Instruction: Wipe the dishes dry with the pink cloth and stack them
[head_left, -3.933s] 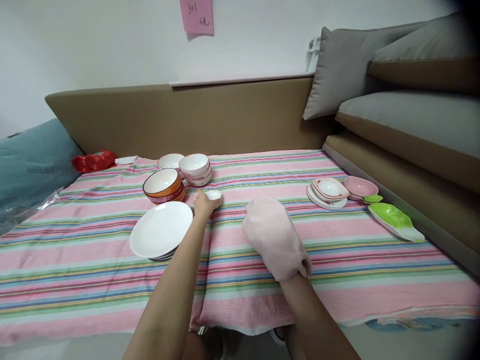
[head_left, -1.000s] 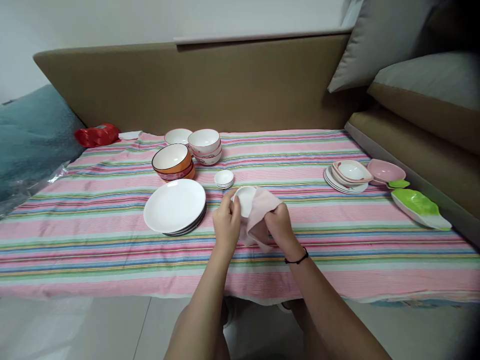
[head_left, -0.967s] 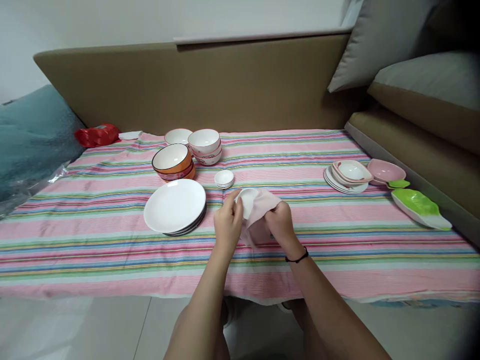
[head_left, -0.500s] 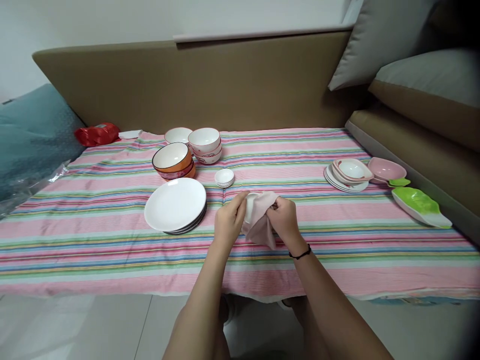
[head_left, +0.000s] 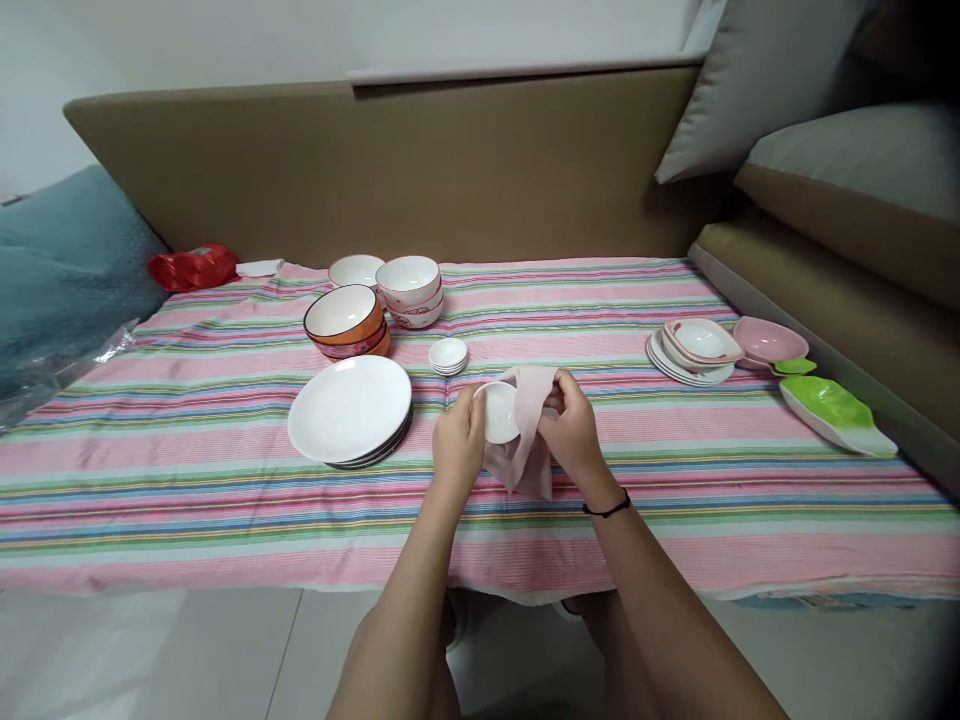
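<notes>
Far left: a red bag [head_left: 193, 266] is lying at the edge of the striped cloth [head_left: 225, 500], with a small white packet [head_left: 259, 268] just beside it.
Bowls: an orange bowl stack [head_left: 346, 322] is sitting in front of a lone white bowl [head_left: 355, 270], and a white patterned bowl stack [head_left: 410, 291] is standing right next to both.
Plates: a stack of white plates [head_left: 349, 410] is resting near the left hand, closer to the front edge than the bowls.
Little dishes: a small stack of white saucers [head_left: 448, 356] is waiting just behind the hands.
Left hand: the left hand [head_left: 459, 447] is curling around the small white dish [head_left: 499, 411], thumb on the rim, holding it up off the cloth with its hollow facing the camera.
Dish: it is sitting between the two hands, above the middle of the striped cloth, its right edge going under the pink cloth [head_left: 527, 430].
Right hand: the right hand [head_left: 574, 435] is pinching the pink cloth against the dish, fingers closed on the fabric, the loose end hanging down.
Wrist: a black band [head_left: 608, 509] is circling the right wrist.
Far right: a pile of pink-rimmed plates [head_left: 691, 352] is sitting well apart from the hands, a pink bowl [head_left: 770, 340] touching it, then a green leaf dish [head_left: 835, 411] nearest the sofa cushions [head_left: 840, 180].
</notes>
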